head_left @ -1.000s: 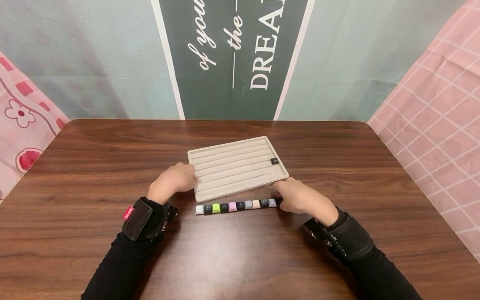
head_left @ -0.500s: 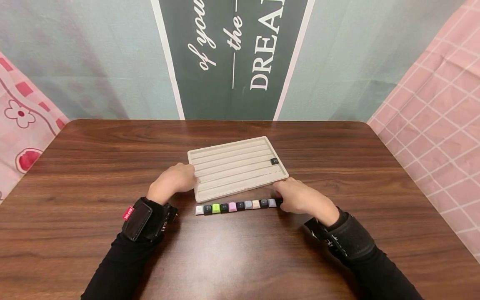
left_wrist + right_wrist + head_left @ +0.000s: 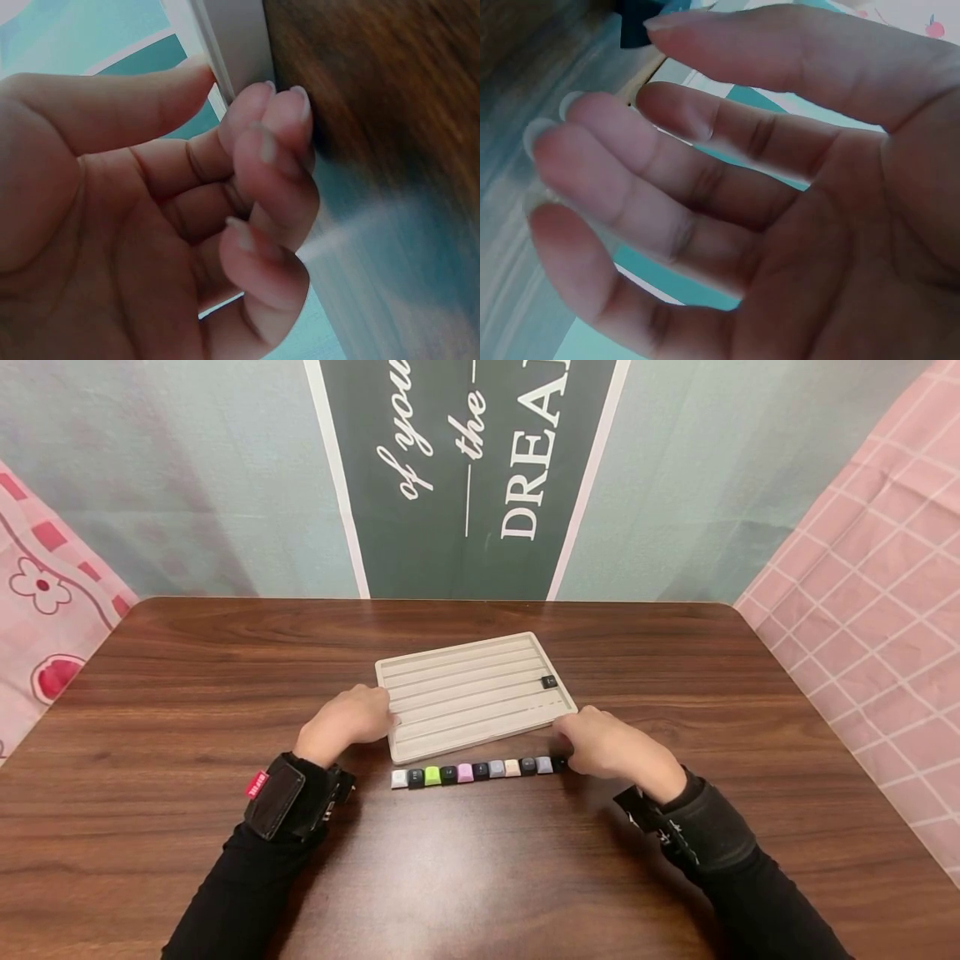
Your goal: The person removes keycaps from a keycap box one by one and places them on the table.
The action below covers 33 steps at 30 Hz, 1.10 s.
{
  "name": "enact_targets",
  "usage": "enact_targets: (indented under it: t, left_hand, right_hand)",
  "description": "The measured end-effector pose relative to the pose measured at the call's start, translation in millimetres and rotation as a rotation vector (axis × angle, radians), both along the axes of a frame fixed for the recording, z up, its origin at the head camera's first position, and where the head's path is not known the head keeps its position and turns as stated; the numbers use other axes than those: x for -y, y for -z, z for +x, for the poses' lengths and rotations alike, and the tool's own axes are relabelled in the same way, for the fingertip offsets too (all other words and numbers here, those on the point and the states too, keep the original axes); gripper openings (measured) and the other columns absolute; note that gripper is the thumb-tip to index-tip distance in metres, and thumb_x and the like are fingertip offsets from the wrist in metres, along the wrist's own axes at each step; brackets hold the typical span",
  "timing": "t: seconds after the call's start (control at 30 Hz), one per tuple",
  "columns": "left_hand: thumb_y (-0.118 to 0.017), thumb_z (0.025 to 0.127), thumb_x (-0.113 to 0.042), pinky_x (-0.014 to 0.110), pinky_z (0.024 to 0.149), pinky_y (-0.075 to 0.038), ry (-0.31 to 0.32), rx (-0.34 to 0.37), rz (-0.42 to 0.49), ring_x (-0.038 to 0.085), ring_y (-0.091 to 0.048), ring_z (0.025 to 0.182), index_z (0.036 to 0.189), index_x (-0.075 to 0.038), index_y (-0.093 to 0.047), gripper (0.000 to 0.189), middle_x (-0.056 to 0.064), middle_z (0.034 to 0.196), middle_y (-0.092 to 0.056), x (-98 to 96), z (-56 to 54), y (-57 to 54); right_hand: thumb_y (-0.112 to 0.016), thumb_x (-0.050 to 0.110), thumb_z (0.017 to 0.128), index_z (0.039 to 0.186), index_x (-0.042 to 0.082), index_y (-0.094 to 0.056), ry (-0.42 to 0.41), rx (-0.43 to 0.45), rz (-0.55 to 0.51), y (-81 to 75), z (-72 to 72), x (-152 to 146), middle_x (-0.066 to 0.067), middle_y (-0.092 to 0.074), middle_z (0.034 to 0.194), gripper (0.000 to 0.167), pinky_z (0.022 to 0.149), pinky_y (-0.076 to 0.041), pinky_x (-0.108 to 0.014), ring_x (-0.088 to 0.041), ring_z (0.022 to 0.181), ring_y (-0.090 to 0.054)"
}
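Observation:
A beige tray (image 3: 467,695) with long ridges lies slightly askew on the table. My left hand (image 3: 349,715) pinches its left edge; in the left wrist view the thumb is on one face of the tray's rim (image 3: 238,41) and curled fingers are at the other. One black keycap (image 3: 549,682) sits in the tray near the right side. In front runs a row of several keycaps, among them a green one (image 3: 432,775) and a pink one (image 3: 465,772). My right hand (image 3: 606,745) is at the row's right end, its thumb tip right by a dark keycap (image 3: 635,24), fingers loosely bent and apart.
Brown wood-grain table (image 3: 450,868) extends around the tray and the row. A grey-green cloth (image 3: 675,485) with a lettered dark panel hangs behind the far edge. Pink patterned cloths flank the table at left and right.
My right hand has shifted slightly to the right, showing more of the black keycap at the row's end. The left hand, tray and row stay in place.

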<state>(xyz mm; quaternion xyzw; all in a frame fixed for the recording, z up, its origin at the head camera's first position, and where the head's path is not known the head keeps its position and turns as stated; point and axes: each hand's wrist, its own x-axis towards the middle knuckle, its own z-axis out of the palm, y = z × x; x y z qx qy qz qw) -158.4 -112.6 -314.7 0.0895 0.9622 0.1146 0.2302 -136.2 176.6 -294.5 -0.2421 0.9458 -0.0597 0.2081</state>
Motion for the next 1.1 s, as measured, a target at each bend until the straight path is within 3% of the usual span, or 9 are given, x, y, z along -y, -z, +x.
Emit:
enact_targets:
  t: [0.4, 0.73, 1.1]
  left_hand:
    - [-0.049, 0.093, -0.018, 0.037, 0.068, -0.039, 0.017, -0.007, 0.003, 0.025, -0.048, 0.073, 0.101, 0.003, -0.06, 0.026, 0.016, 0.091, -0.056, 0.3, -1.0, 1.1]
    - [-0.049, 0.093, -0.019, 0.036, 0.068, -0.038, 0.019, -0.01, -0.001, 0.024, -0.048, 0.074, 0.105, 0.005, -0.059, 0.028, 0.016, 0.093, -0.057, 0.6, -1.0, 2.0]
    - [-0.048, 0.094, -0.018, 0.036, 0.067, -0.037, 0.019, -0.002, 0.001, 0.024, -0.047, 0.073, 0.1, 0.002, -0.059, 0.024, 0.014, 0.087, -0.054, 1.2, -0.9, 0.9]
  right_hand:
    - [-0.062, -0.003, 0.073, 0.085, 0.001, -0.059, -0.01, -0.035, 0.009, -5.1, -7.8, -1.5, -0.006, -0.056, 0.076, 0.013, 0.06, -0.042, -0.032, -0.018, 0.067, -0.05]
    - [-0.061, -0.002, 0.076, 0.084, 0.002, -0.058, 0.014, -0.003, 0.003, -7.1, -13.5, -3.2, -0.005, -0.055, 0.073, 0.009, 0.055, -0.038, -0.028, -0.018, 0.064, -0.048]
    - [-0.061, 0.001, 0.078, 0.078, 0.005, -0.055, 0.017, -0.037, -0.015, -9.5, -20.4, -3.7, -0.004, -0.053, 0.07, 0.007, 0.056, -0.038, -0.03, -0.019, 0.065, -0.048]
